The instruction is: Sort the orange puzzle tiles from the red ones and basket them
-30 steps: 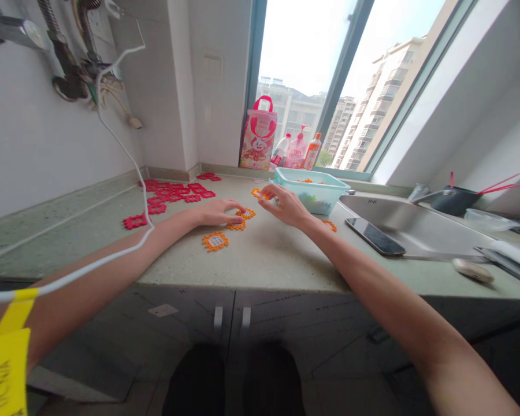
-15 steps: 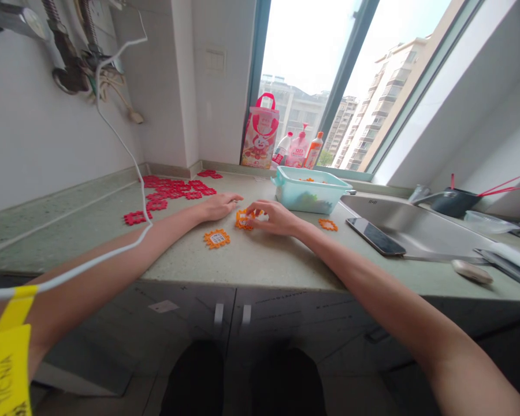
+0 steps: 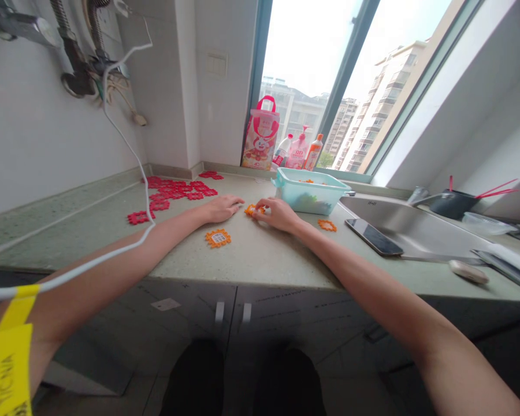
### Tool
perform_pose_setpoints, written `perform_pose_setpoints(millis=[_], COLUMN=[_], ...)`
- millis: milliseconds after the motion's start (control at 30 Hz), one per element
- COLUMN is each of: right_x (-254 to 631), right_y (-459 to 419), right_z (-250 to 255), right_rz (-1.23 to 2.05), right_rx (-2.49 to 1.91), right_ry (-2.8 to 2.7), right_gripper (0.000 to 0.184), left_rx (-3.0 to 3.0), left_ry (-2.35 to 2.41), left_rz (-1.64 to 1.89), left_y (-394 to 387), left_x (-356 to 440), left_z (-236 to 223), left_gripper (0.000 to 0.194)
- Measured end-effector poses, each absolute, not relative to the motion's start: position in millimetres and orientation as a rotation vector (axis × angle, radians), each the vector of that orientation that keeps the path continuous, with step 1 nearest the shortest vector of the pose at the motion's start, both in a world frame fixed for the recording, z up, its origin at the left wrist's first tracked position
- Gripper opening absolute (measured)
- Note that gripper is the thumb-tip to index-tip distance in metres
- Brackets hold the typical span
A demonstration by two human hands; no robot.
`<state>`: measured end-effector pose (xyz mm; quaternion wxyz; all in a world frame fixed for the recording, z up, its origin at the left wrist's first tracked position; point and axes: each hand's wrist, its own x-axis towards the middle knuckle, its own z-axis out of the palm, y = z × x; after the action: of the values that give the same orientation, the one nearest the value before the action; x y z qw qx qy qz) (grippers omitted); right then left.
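The right hand (image 3: 278,215) pinches a small orange bead piece (image 3: 252,210) between its fingertips, low over the speckled surface (image 3: 260,254), just in front of a pale teal plastic box (image 3: 329,199). The left hand (image 3: 222,208) lies spread and flat on the surface, its fingertips just beside the same piece; they do not seem to touch it, though the view is too small to be sure. The piece sits between the two hands, near the middle of the surface.

An orange bead coaster (image 3: 218,238) with a pale checked centre lies nearer the front edge, and an orange bead ring (image 3: 327,225) lies to the right, near the sink (image 3: 398,216). Red bead lattice pieces (image 3: 173,190) spread in a loose cluster toward the back corner.

The box holds orange bead pieces (image 3: 305,181) near its top, and a green mass (image 3: 307,202) shows through its cloudy wall, too blurred to identify. Behind it, a red-and-white gift bag (image 3: 260,141) and plastic bottles (image 3: 298,156) stand on the window ledge. A smartphone (image 3: 374,237) lies on the sink's rim.
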<state>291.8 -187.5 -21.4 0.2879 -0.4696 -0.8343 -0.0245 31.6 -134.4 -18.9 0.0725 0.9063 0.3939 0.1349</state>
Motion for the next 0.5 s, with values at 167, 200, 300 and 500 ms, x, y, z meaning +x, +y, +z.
perform_pose_setpoints(millis=[167,200,300,500], right_x=[284,282,268,222], right_y=[-191,-196,-218,-255], right_z=[-21,-18,-9,-3], right_rz=[-0.010,0.001,0.046,0.207], right_rx=[-1.366,-1.313,-0.984,-0.560], right_ry=[-2.267,-2.257,-2.250,-2.404], right_gripper=[0.017,0.017,0.024,0.026], left_rx=[2.684,2.650,2.404,1.985], left_ry=[1.163,1.175,1.154,1.058], left_rz=[0.486,0.525,0.705,0.920], left_y=[-128,-126,-120,-112], left_x=[31,31,29,23], left_z=[-25,-26,-26,-20], left_gripper=[0.054,0.053,0.048,0.041])
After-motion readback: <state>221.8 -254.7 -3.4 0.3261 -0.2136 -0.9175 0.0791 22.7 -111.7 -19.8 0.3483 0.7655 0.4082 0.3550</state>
